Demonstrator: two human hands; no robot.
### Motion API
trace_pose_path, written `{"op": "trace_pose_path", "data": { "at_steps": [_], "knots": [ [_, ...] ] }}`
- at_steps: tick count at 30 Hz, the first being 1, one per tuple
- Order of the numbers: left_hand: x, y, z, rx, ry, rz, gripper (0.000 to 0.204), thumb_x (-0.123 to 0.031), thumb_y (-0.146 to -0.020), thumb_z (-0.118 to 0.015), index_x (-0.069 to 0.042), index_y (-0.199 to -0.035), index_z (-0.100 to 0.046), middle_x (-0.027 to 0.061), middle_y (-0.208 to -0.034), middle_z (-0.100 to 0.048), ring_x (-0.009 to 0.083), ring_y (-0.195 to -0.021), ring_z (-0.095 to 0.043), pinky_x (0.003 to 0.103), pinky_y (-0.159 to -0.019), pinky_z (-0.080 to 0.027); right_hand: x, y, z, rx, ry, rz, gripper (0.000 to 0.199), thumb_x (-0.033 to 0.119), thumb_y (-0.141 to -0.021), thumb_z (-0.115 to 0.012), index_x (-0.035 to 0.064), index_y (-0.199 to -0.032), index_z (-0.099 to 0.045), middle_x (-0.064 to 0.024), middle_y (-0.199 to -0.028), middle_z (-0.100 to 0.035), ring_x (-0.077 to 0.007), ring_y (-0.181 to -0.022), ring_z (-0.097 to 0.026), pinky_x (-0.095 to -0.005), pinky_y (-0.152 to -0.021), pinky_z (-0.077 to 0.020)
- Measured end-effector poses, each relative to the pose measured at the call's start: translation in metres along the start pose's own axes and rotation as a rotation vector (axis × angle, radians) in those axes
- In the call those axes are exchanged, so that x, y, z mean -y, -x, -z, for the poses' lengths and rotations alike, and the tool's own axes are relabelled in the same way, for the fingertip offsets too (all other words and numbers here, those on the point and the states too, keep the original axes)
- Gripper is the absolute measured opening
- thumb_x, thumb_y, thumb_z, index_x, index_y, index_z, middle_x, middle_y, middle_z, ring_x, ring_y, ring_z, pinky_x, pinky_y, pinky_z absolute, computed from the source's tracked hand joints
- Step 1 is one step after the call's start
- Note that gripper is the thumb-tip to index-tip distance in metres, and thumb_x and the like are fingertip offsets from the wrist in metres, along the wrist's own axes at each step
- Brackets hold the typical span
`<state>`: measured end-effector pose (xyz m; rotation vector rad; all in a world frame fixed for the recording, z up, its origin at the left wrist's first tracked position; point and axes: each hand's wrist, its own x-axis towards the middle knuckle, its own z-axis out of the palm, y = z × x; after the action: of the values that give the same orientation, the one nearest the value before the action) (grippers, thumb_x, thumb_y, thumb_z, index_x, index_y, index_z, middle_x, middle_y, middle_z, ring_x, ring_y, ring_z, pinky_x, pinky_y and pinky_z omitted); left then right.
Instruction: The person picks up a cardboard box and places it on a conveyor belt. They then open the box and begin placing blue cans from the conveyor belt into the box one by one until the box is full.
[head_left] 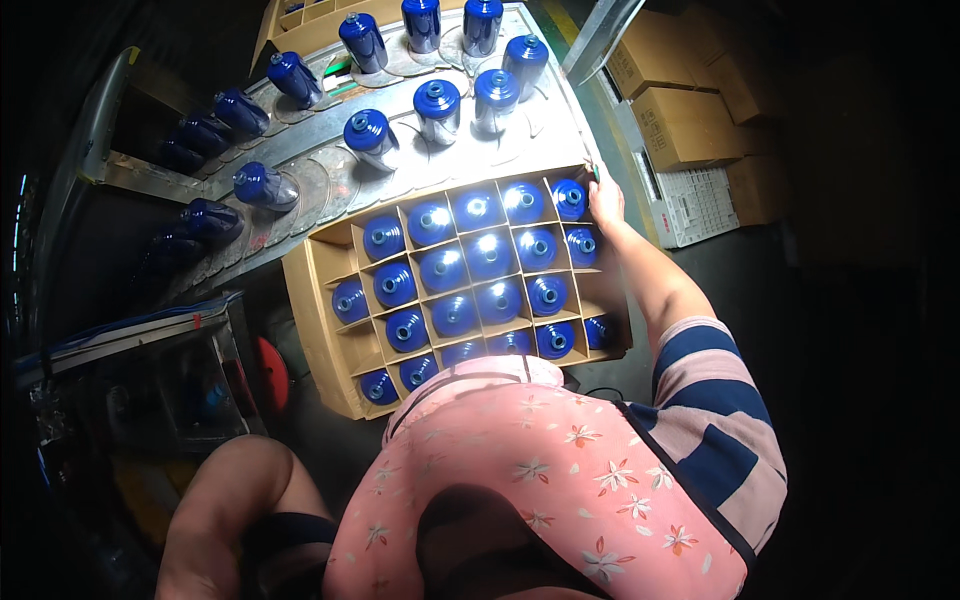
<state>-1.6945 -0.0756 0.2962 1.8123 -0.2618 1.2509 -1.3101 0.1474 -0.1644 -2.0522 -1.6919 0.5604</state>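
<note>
- Resting at the far right corner of a divided cardboard carton (308,318), the right hand (606,200) has its fingers part-curled by the rim; probably steadying it. Fingertips partly hidden, so firmness of hold cannot be told. Small green item just beside them, kind unclear.
- Left hand: out of frame; opening and hold cannot be told. What looks like the left elbow (245,465) shows low on the left.
- Carton: between the body and the slat conveyor (328,185), long far side next to the belt, likely for a short reach.
- Blue bottles (395,284) inside: necks up, one per cell. Dividers presumably keep glass from knocking. At least two cells on the left side hold none.
- Conveyor bottles (437,112): upright, spaced in two curving rows, blue above and clearer below.
- Pink floral apron (565,440) overlaps the carton's near edge, hiding some cells.
- Brown boxes (688,128) stacked right, well apart.
</note>
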Motion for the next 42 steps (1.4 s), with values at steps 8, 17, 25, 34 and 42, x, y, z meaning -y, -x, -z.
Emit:
{"op": "trace_pose_path", "data": {
  "at_steps": [8,17,25,34,42],
  "knots": [
    [0.129,0.211,0.067,-0.734,-0.537,0.868,0.010,-0.003,-0.081,-0.072,-0.003,-0.089,-0.066,0.0025,-0.084,-0.065,0.0137,-0.072,-0.059,0.023,-0.063,-0.042,-0.023,-0.030,-0.022,-0.012,-0.033,0.049,0.043,0.011,-0.089,-0.053,0.0169,-0.132,-0.052,-0.0232,-0.102,-0.066,-0.0427,-0.097,-0.062,-0.0493,-0.086,-0.0483],
    [0.253,0.366,0.096,-0.305,-1.300,1.256,0.037,-0.017,-0.080,-0.072,-0.017,-0.116,-0.068,0.0054,-0.111,-0.070,0.0205,-0.119,-0.054,0.043,-0.111,-0.027,-0.012,-0.024,-0.017,0.017,-0.163,0.085,0.047,0.001,-0.091,-0.049,0.0190,-0.134,-0.051,-0.0149,-0.116,-0.065,-0.0321,-0.110,-0.062,-0.0401,-0.093,-0.0474],
    [0.239,0.332,0.104,-0.310,-1.209,1.358,0.033,-0.019,-0.078,-0.073,-0.017,-0.111,-0.071,0.0059,-0.116,-0.069,0.0184,-0.117,-0.057,0.046,-0.111,-0.025,-0.006,-0.028,-0.017,0.064,-0.132,0.037,0.048,-0.002,-0.091,-0.049,0.0183,-0.134,-0.050,-0.0134,-0.118,-0.065,-0.0300,-0.113,-0.062,-0.0375,-0.095,-0.0464],
    [0.231,0.216,0.160,-0.857,-0.857,0.950,0.036,0.008,-0.083,-0.064,0.004,-0.119,-0.064,0.0104,-0.121,-0.064,0.0161,-0.112,-0.060,0.029,-0.100,-0.046,-0.014,-0.036,-0.011,0.013,-0.147,0.090,0.046,0.000,-0.092,-0.049,0.0198,-0.133,-0.050,-0.0152,-0.116,-0.066,-0.0333,-0.111,-0.062,-0.0413,-0.093,-0.0475],
    [0.370,0.235,0.213,-0.591,-1.190,1.113,0.036,-0.019,-0.081,-0.069,-0.017,-0.116,-0.066,0.0110,-0.105,-0.069,0.0289,-0.091,-0.068,0.035,-0.078,-0.053,-0.006,-0.035,-0.016,0.078,-0.117,0.016,0.048,-0.002,-0.089,-0.049,0.0194,-0.132,-0.051,-0.0150,-0.121,-0.064,-0.0332,-0.113,-0.060,-0.0403,-0.096,-0.0458]
  ]
}}
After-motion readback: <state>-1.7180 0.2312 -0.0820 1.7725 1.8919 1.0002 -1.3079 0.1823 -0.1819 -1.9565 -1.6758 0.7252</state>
